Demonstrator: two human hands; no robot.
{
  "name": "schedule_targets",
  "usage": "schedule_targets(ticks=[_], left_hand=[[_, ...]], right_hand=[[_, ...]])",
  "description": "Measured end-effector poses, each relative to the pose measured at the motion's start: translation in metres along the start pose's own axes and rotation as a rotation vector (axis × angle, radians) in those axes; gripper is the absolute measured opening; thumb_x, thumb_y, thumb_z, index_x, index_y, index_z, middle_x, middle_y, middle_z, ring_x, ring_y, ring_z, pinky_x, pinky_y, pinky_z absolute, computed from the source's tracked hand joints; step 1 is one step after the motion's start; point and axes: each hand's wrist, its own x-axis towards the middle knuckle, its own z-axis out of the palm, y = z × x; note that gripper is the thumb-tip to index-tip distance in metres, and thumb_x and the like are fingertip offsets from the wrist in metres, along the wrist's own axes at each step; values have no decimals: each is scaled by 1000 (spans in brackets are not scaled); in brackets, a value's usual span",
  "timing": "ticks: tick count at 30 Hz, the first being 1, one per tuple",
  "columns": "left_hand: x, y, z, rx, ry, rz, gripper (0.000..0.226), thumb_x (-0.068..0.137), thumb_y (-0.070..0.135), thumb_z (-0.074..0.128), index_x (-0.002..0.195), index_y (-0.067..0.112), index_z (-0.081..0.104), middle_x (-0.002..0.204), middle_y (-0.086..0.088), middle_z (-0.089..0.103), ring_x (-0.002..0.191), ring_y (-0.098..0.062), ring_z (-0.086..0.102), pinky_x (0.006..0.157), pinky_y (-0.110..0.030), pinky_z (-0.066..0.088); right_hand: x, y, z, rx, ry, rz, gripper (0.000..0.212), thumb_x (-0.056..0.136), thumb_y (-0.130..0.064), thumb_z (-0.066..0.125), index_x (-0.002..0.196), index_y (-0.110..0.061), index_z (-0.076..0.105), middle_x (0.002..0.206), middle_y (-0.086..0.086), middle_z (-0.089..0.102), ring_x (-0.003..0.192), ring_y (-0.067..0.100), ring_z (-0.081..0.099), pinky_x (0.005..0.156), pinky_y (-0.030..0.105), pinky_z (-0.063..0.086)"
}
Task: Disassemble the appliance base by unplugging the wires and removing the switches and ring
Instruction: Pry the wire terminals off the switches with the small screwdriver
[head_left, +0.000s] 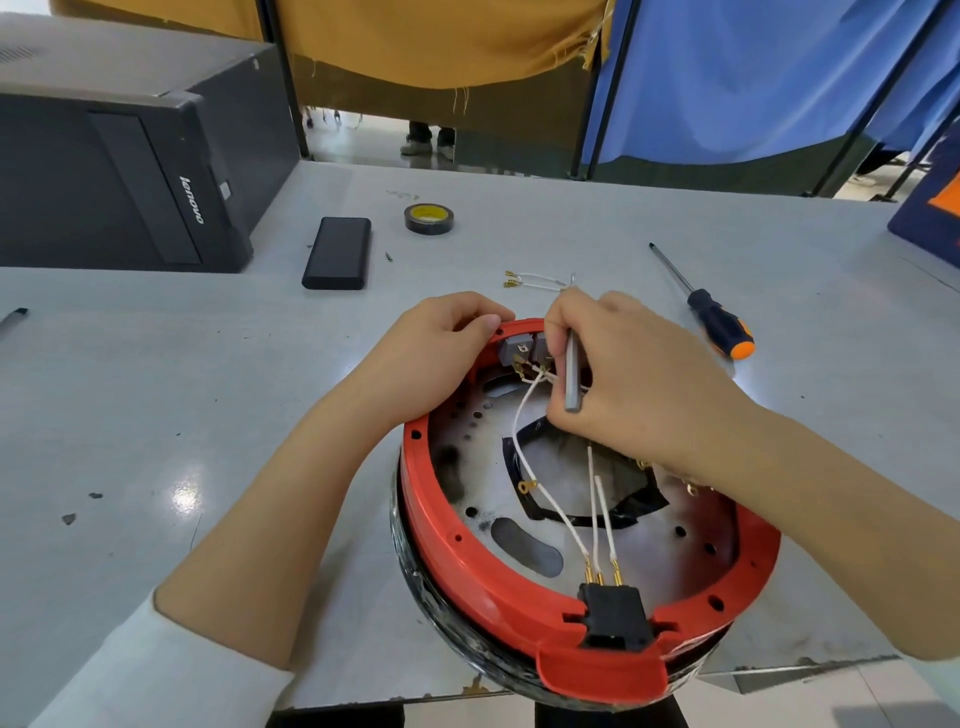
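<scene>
Two hands work at the far edge of the appliance base (571, 519), which lies upside down on the grey table (208, 389), near the person. The left hand (436, 353) grips the red ring (467, 561) just beside the grey switches (522, 349), I think to keep the base from turning. The right hand (623, 374) holds a thin grey tool (572, 374), fingers curled round it, its tip at the terminals where a white wire (519, 415) is plugged. One wire pair (535, 280) lies already loose on the table beyond, and the screwdriver (711, 317) rests unused to the right
</scene>
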Motion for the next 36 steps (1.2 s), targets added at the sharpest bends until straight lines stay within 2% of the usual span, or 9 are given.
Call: schedule_targets(ticks=[4,8,13,18,21,25,28,32,36], left_hand=[[-1,2,2,-3,113,64,20,96,30,48,103,37,65,93,18,66,84,2,59,67,-12,42],[-4,9,1,-97,186,192,22,97,35,47,93,32,68,89,21,68,83,1,60,69,-12,46],[-8,11,1,-134,60,222,24,94,36,54,83,23,71,82,9,72,81,-1,67,75,-11,48],[-8,12,1,-135,36,230,13,90,26,62,81,20,69,81,1,73,81,-10,69,81,-21,51],[-7,12,2,-209,47,227,8,90,20,63,86,18,70,77,-1,72,76,-12,69,78,-18,51],[-5,11,3,-248,140,201,8,91,20,62,87,21,69,68,8,69,70,-6,65,70,-19,52],[-5,12,3,-253,221,232,9,92,20,60,87,21,68,67,9,67,71,-17,63,73,-27,50],[-8,14,2,-223,352,314,12,94,22,57,87,29,64,69,15,66,78,-5,63,81,-24,49],[-6,11,2,-237,446,291,11,94,21,57,88,28,64,68,17,65,76,0,62,79,-18,48]], right_hand=[[1,4,2,348,40,-3,33,72,-16,61,84,-34,36,72,-4,59,63,14,55,62,41,49],[2,4,6,487,123,-58,37,77,-11,64,83,-35,36,78,-5,60,70,15,60,67,43,52],[2,5,10,430,181,-85,37,79,-13,62,82,-37,34,80,-5,60,69,15,57,65,44,51],[-2,8,7,416,230,-90,41,80,-13,65,83,-39,33,81,-1,60,73,19,60,66,44,52],[-2,9,9,422,234,-78,41,80,-12,66,82,-37,34,82,-1,60,74,20,60,67,44,51],[-2,10,9,452,195,-56,36,78,-28,70,86,-35,36,84,-3,62,73,13,60,67,36,50],[-2,10,9,542,187,0,31,78,-47,66,86,-37,37,87,-4,65,72,11,62,67,32,51],[0,20,12,553,179,95,28,89,-23,64,83,-38,41,83,0,67,73,16,65,73,44,55],[0,22,11,613,278,138,37,88,-13,64,83,-41,42,85,-10,67,73,9,68,68,36,58]])
